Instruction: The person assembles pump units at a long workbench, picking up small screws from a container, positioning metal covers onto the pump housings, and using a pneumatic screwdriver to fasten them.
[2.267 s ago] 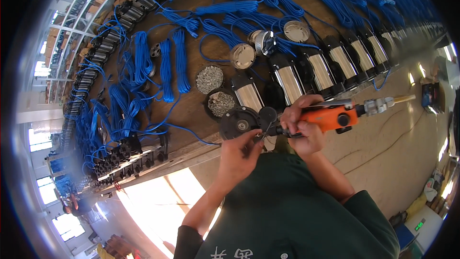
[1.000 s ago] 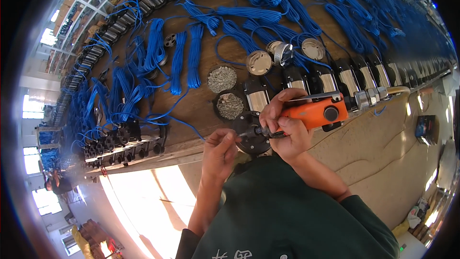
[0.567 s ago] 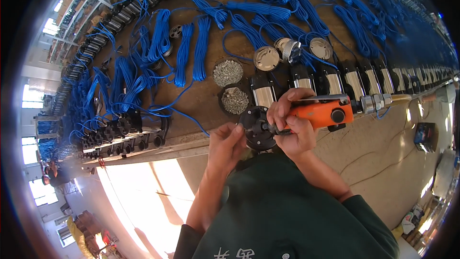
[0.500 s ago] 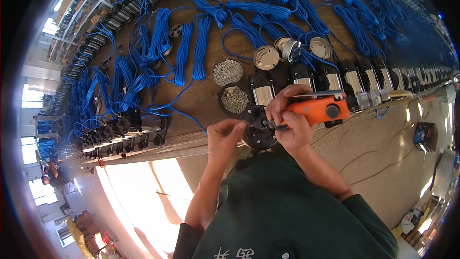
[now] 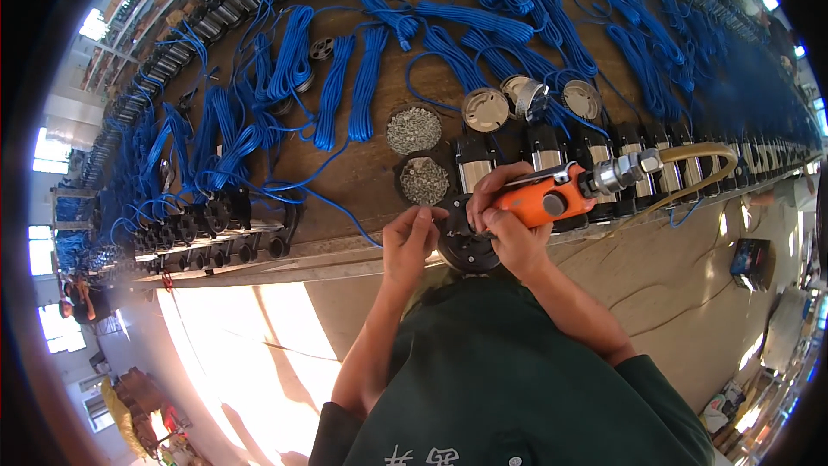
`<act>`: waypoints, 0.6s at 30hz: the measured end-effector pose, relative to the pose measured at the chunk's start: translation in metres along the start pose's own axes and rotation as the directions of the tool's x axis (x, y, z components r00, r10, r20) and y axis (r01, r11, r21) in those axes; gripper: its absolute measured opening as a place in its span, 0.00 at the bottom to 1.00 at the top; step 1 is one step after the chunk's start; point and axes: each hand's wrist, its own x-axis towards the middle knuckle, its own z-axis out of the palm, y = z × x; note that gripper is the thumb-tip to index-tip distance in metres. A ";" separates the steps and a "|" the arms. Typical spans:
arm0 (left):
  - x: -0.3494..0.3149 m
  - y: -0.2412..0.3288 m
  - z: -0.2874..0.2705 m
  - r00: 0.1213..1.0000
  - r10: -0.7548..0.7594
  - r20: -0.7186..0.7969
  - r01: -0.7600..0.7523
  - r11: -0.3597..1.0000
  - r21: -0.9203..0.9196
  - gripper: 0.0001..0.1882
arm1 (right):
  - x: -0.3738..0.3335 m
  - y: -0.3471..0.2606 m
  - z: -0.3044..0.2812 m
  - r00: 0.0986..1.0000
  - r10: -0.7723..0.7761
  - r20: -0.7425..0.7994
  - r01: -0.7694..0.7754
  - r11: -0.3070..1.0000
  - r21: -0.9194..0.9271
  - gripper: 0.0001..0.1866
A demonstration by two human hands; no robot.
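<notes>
My right hand (image 5: 516, 237) is wrapped round an orange air screwdriver (image 5: 543, 198), whose metal hose fitting points to the upper right. Its working end, mostly hidden by my fingers, is over a round black motor end cover (image 5: 473, 255) at the bench edge. At the left side of that cover, my left hand (image 5: 409, 240) is closed in a pinch with thumb and forefinger together. Whatever it holds is too small to make out. Just beyond the left fingertips stands a dark bowl (image 5: 399, 179) of small metal screws, with a second such bowl (image 5: 389, 124) behind it.
Bundles of blue cable (image 5: 366, 86) lie across the brown bench (image 5: 345, 190). Silver-and-black motors (image 5: 474, 164) line the front edge to the right, with round metal covers (image 5: 486, 110) behind. A yellowish air hose (image 5: 720, 151) loops at right. Black parts (image 5: 211, 211) stand in rows at left.
The screwdriver has shifted left and its rear end has swung upward, with its hose now bowed in a loop. My left hand stays pinched beside the black cover. The whole view has shifted slightly.
</notes>
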 end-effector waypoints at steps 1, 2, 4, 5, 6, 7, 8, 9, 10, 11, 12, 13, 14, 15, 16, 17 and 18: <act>0.000 0.000 -0.001 1.000 -0.030 -0.010 0.029 0.999 -0.038 0.17 | 0.000 0.001 0.002 0.999 -0.014 0.031 0.016 0.998 -0.056 0.15; 0.000 -0.001 -0.002 0.996 -0.084 -0.009 0.083 0.993 -0.078 0.16 | -0.001 0.003 0.004 0.998 -0.026 0.059 0.032 0.993 -0.110 0.14; 0.000 -0.003 -0.008 0.991 -0.130 0.029 0.133 0.976 -0.171 0.12 | -0.001 0.004 0.008 0.997 -0.009 0.076 0.017 0.994 -0.110 0.14; 0.000 -0.005 -0.011 0.984 -0.175 0.024 0.176 0.959 -0.222 0.10 | -0.001 0.004 0.009 0.998 -0.022 0.064 0.028 0.995 -0.092 0.14; -0.001 -0.008 -0.013 0.986 -0.165 -0.001 0.156 0.938 -0.309 0.09 | 0.000 0.004 0.010 0.998 -0.032 0.060 0.036 0.996 -0.078 0.14; -0.002 -0.010 -0.016 0.983 -0.175 -0.055 0.139 0.907 -0.397 0.09 | 0.000 0.003 0.010 0.999 -0.012 0.051 0.014 0.999 -0.030 0.16; -0.003 -0.013 -0.018 0.986 -0.149 -0.074 0.095 0.872 -0.480 0.10 | 0.001 0.003 0.010 0.999 0.001 0.051 0.000 1.000 -0.016 0.16; -0.003 -0.014 -0.022 0.975 -0.188 -0.115 0.095 0.830 -0.550 0.11 | 0.002 0.001 0.009 0.998 0.018 0.058 -0.018 1.000 -0.007 0.17; -0.004 -0.014 -0.026 0.975 -0.187 -0.120 0.076 0.786 -0.613 0.12 | 0.003 -0.001 0.007 0.998 0.033 0.062 -0.034 0.999 0.003 0.18; -0.005 -0.013 -0.029 0.952 -0.249 -0.176 0.066 0.732 -0.678 0.14 | 0.003 -0.003 0.008 0.996 0.083 -0.017 -0.083 0.996 0.035 0.19; -0.006 -0.010 -0.031 0.977 -0.176 -0.120 0.047 0.730 -0.682 0.14 | 0.004 -0.005 0.007 0.997 0.069 -0.038 -0.066 0.995 0.080 0.17; -0.008 -0.007 -0.032 0.979 -0.163 -0.119 0.036 0.721 -0.692 0.14 | 0.006 -0.008 0.005 0.998 0.049 -0.047 -0.042 0.990 0.133 0.15; -0.010 -0.002 -0.032 0.968 -0.204 -0.145 0.041 0.699 -0.714 0.14 | 0.008 -0.011 0.005 0.998 0.031 -0.057 -0.019 0.981 0.191 0.16; -0.013 0.004 -0.030 0.984 -0.139 -0.107 0.029 0.732 -0.681 0.15 | 0.009 -0.014 0.005 0.996 0.014 -0.083 0.006 0.972 0.237 0.16; -0.017 0.010 -0.027 0.988 -0.124 -0.094 0.032 0.753 -0.657 0.16 | 0.011 -0.017 0.005 0.996 -0.038 -0.086 0.057 0.971 0.232 0.17; -0.020 0.017 -0.023 0.994 -0.090 -0.068 0.026 0.769 -0.639 0.17 | 0.012 -0.022 0.005 0.993 -0.072 -0.088 0.091 0.968 0.232 0.18; -0.023 0.025 -0.018 0.994 -0.089 -0.063 0.034 0.802 -0.596 0.18 | 0.012 -0.026 0.007 0.991 -0.096 -0.096 0.118 0.957 0.266 0.18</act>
